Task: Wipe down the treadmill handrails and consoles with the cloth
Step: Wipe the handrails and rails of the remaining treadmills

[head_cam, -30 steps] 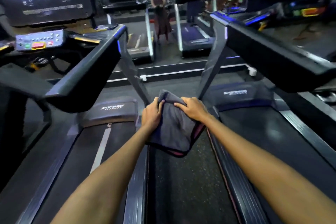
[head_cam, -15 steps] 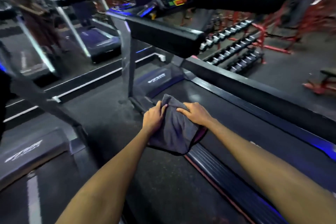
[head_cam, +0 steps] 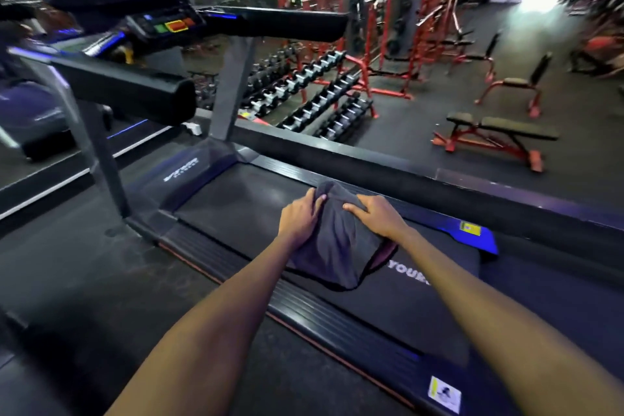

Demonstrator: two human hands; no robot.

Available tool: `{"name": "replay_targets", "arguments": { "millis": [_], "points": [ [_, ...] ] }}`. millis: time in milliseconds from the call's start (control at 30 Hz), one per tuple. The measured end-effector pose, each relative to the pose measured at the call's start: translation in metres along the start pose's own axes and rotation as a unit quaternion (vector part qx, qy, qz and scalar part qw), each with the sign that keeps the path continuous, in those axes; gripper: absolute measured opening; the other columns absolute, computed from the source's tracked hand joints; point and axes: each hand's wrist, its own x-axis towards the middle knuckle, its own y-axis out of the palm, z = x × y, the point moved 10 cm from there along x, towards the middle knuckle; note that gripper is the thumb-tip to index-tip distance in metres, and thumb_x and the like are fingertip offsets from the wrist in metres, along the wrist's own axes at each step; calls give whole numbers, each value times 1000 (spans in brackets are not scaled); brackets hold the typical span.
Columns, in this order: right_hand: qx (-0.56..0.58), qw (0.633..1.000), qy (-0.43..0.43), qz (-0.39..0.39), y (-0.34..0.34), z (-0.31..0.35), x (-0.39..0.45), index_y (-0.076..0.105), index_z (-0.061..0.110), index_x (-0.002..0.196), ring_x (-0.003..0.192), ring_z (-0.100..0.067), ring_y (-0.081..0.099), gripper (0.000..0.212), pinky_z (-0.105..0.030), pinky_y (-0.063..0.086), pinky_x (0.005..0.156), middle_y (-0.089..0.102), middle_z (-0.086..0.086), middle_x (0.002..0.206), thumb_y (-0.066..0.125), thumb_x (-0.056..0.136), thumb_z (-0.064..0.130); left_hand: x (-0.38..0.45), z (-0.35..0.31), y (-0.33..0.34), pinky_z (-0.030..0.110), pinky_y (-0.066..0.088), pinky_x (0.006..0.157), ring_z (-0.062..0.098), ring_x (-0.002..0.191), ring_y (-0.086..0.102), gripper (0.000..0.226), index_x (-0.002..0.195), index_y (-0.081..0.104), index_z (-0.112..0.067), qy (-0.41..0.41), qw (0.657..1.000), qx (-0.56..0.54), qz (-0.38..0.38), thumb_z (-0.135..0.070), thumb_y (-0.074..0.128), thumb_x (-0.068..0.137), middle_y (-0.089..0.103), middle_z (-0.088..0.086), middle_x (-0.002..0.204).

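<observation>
Both hands (head_cam: 337, 219) clamped on the grey cloth (head_cam: 334, 246) — fingertips buried in folds.

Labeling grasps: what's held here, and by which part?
The cloth. Both hands hold it at its top edge: left hand on the left corner, right hand on the right; the rest hangs below.

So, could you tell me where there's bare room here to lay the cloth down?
The treadmill belt is bare between the motor cover and the hands. The near handrail has a bare top. The left hand and right hand grip the cloth. The dumbbell rack is crowded.
</observation>
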Motion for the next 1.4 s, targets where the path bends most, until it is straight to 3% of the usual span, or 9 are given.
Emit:
{"name": "replay_targets", "arguments": {
  "millis": [133, 267, 500, 633, 800, 933, 1067, 1200, 1400],
  "points": [
    [-6, 1000, 25, -1, -36, -49, -18, 65, 12, 84, 75, -21, 60, 34, -35, 44, 70, 68, -8, 82, 52, 93, 42, 6, -50, 35, 40, 39, 74, 40, 99, 58, 39, 105, 47, -7, -8, 1000, -29, 8, -42, 30, 101, 65, 20, 105],
    [-30, 999, 13, 14, -49, -66, -14, 41, 30, 61, 67, -19, 53, 36, -35, 40, 65, 57, -1, 69, 52, 93, 41, 12, -60, 54, 40, 39, 74, 41, 98, 58, 39, 102, 46, -8, -36, 998, -52, -2, -43, 30, 101, 64, 20, 103],
    [-6, 1000, -10, 26, -39, -70, 40, 57, 9, 74, 69, -22, 58, 36, -37, 43, 68, 62, -4, 71, 52, 93, 40, 52, -37, 51, 39, 38, 74, 42, 97, 57, 40, 101, 47, -7, -62, 996, -51, -24, -43, 30, 101, 65, 20, 102],
    [-29, 998, -31, 55, -30, -56, 76, 55, 18, 72, 69, -20, 57, 30, -33, 40, 65, 60, -2, 69, 51, 94, 38, 76, -11, 43, 38, 36, 71, 42, 96, 57, 39, 100, 46, -8, -84, 995, -49, -37, -43, 30, 101, 65, 19, 99],
    [-38, 995, -58, 66, -20, -44, 116, 61, 1, 86, 73, -26, 61, 45, -42, 48, 73, 66, -13, 76, 49, 94, 45, 94, 14, 32, 38, 36, 71, 42, 95, 57, 38, 98, 45, -9, -118, 991, -45, -50, -44, 29, 101, 64, 20, 99],
    [-46, 993, -77, 81, -12, -35, 139, 60, 2, 86, 79, -26, 60, 43, -40, 47, 75, 66, -13, 81, 50, 94, 43, 105, 31, 30, 40, 39, 72, 43, 94, 58, 38, 98, 45, -9, -140, 987, -47, -65, -43, 29, 101, 64, 21, 99],
    [-48, 989, -103, 95, -9, -29, 170, 52, 6, 75, 70, -22, 53, 39, -37, 42, 69, 50, 1, 63, 51, 94, 39, 124, 43, 27, 39, 36, 71, 43, 94, 57, 37, 97, 44, -9, -166, 981, -54, -84, -43, 30, 101, 64, 21, 99],
    [-50, 985, -120, 112, -5, -33, 212, 63, 4, 97, 74, -25, 60, 44, -39, 48, 73, 62, -7, 71, 49, 93, 46, 150, 55, 23, 39, 37, 73, 43, 97, 57, 37, 100, 46, -8, -194, 974, -51, -102, -42, 30, 101, 64, 21, 102],
    [-47, 979, -141, 140, -24, -40, 299, 54, 18, 74, 79, -22, 60, 33, -30, 39, 65, 63, -6, 79, 50, 93, 45, 226, 57, 8, 39, 38, 74, 44, 98, 56, 36, 101, 46, -8, -221, 965, -42, -135, -41, 31, 101, 64, 21, 104]
  ]
}}
